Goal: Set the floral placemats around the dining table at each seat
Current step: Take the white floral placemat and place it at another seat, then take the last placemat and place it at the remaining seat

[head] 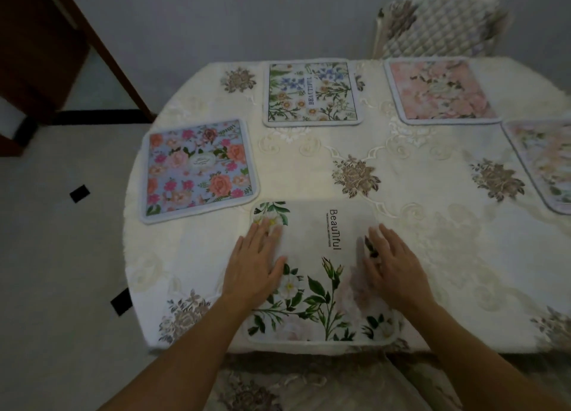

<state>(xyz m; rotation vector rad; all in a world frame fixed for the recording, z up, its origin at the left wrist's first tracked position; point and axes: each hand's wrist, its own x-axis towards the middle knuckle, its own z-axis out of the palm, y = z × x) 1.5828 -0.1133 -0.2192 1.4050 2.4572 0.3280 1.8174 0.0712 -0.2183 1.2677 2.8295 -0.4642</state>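
Note:
A white placemat (321, 287) with green leaves and the word "Beautiful" lies at the table's near edge. My left hand (256, 262) rests flat on its left side, fingers spread. My right hand (392, 262) lies flat on its right side, fingers apart. Neither hand grips anything. A blue placemat (197, 169) with pink roses lies at the left. At the far side lies a white placemat (310, 94) with blue and yellow flowers. A pink placemat (441, 90) sits at the far right, and a pale one (543, 163) is cut off by the right edge.
The table (432, 194) wears a cream embroidered cloth with brown flower motifs. A quilted chair (438, 24) stands behind the far side. A dark wooden door frame (102, 49) rises at the left. The floor (61, 256) at the left is pale tile with black insets.

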